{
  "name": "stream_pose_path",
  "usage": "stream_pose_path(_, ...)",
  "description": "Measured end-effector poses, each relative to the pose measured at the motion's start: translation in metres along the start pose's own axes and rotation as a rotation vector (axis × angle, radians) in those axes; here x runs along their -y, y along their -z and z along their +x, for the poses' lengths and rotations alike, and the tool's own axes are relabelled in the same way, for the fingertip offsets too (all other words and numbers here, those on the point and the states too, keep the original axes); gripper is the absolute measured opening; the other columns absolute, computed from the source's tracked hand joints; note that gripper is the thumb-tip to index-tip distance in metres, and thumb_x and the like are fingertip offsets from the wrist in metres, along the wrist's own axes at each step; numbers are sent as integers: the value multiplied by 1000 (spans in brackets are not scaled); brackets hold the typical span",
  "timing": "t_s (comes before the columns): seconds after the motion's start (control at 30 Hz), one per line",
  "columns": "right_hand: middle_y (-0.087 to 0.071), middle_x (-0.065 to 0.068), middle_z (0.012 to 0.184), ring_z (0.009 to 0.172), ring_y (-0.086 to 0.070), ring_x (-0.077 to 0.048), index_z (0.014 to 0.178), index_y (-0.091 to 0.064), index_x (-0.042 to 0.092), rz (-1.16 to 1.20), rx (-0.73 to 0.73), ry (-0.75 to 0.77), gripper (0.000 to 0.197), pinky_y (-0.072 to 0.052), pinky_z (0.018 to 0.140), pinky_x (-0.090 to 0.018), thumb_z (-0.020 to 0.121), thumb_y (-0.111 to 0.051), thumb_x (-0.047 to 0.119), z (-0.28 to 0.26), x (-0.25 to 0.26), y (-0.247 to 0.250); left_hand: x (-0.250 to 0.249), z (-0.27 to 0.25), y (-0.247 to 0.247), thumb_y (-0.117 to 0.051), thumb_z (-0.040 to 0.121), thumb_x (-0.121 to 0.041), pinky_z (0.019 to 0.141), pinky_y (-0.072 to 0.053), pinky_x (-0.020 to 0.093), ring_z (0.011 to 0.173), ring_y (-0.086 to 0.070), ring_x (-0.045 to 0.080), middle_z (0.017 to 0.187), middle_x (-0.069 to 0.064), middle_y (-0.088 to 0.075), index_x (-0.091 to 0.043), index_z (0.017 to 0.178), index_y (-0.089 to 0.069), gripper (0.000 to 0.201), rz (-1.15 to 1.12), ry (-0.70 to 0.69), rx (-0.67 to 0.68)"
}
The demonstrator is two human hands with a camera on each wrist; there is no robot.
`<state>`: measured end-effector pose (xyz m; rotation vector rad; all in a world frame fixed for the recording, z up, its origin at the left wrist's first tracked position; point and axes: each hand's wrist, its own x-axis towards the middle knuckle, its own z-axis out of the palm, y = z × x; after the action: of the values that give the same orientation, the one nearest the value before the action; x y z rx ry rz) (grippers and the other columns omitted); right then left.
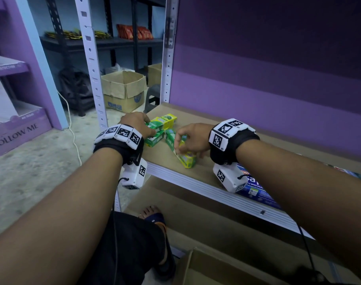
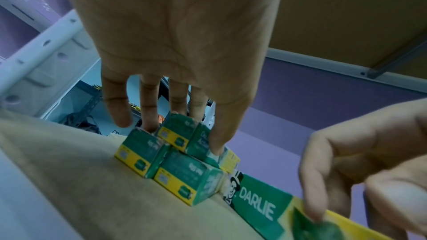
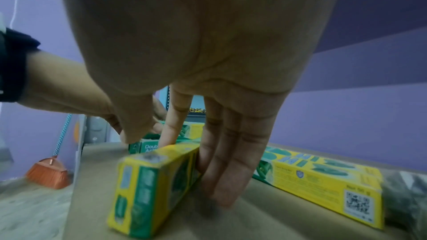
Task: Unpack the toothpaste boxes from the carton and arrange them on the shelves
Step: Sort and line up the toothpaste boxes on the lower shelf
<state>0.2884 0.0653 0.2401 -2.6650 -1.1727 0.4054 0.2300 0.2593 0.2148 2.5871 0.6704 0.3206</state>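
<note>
Several green-and-yellow toothpaste boxes lie at the left end of the brown shelf. My left hand reaches over a stack of three. In the left wrist view my left hand pinches the top box between thumb and fingers. Beside the stack, my right hand grips another box that lies slanted towards the front edge. The right wrist view has my right hand with the thumb on one side of that box and the fingers on the other. An open carton stands on the floor below.
One more toothpaste box lies flat beyond my right hand. A blue packet sits at the shelf's front edge under my right wrist. The white upright post stands at the left. Cardboard boxes stand on the floor behind.
</note>
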Motion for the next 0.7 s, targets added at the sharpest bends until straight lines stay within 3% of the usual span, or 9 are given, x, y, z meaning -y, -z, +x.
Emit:
stream_pose_path(0.2, -69, -6, 86, 64, -61, -17, 94, -68, 24, -71, 14, -33, 23, -52, 61, -25, 77, -77, 12, -18, -12, 6, -2, 1, -1, -74, 82, -36, 98, -48, 34, 119, -56, 28, 129, 10, -61, -19, 130, -60, 52, 35, -6, 0)
stream_pose_path(0.27, -70, -8, 96, 70, -64, -20, 102, -66, 22, -81, -4, -49, 30, -54, 71, -30, 77, -78, 10, -24, -17, 10, -3, 2, -2, -73, 82, -35, 97, -48, 34, 118, -56, 29, 129, 10, -62, -20, 130, -61, 51, 46, -3, -1)
stream_pose_path(0.33, -69, -8, 106, 86, -66, -25, 112, -62, 22, -116, -26, -64, 39, -54, 79, -33, 78, -78, 11, -28, -21, 14, -3, 2, -2, -73, 82, -35, 97, -48, 35, 118, -56, 29, 129, 10, -62, -20, 130, -61, 51, 54, -4, 1)
stream_pose_path(0.43, -65, -7, 115, 101, -63, -27, 123, -56, 21, -191, -37, -94, 51, -53, 85, -35, 78, -77, 9, -30, -25, 18, -4, 3, -3, -73, 83, -35, 97, -48, 35, 119, -56, 29, 130, 10, -61, -20, 130, -60, 51, 67, -9, 4)
stream_pose_path(0.6, -65, -4, 112, 101, -63, -25, 116, -59, 21, -246, 3, -139, 49, -54, 84, -34, 74, -82, 14, -31, -29, 16, -2, 4, -3, -75, 82, -34, 97, -49, 33, 117, -58, 26, 130, 10, -62, -18, 131, -61, 54, 30, -8, 7)
stream_pose_path(0.7, -64, -1, 97, 80, -63, -21, 108, -63, 22, -204, 18, -150, 43, -55, 73, -30, 72, -85, 14, -29, -29, 12, 0, 5, -2, -77, 81, -34, 98, -49, 34, 117, -58, 26, 130, 9, -61, -19, 130, -63, 52, 4, -10, 3)
